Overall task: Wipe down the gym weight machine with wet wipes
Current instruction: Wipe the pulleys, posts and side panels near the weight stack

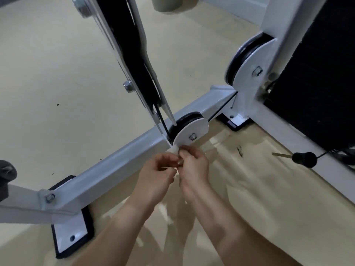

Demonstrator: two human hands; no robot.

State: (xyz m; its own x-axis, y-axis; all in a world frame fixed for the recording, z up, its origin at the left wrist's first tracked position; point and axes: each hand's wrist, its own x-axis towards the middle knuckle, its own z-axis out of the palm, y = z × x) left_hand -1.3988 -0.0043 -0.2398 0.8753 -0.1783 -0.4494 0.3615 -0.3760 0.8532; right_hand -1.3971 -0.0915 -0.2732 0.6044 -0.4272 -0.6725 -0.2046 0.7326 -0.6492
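Both forearms filled the bottom of the view, with the left hand and right hand bunched together, fingers curled, pinching a small white wet wipe between them. Most of the wipe was hidden by the fingers, but it sat right at the lower edge of the white pulley plate on the machine's base beam. A black-knobbed pin was off to the right, well apart from the hands.
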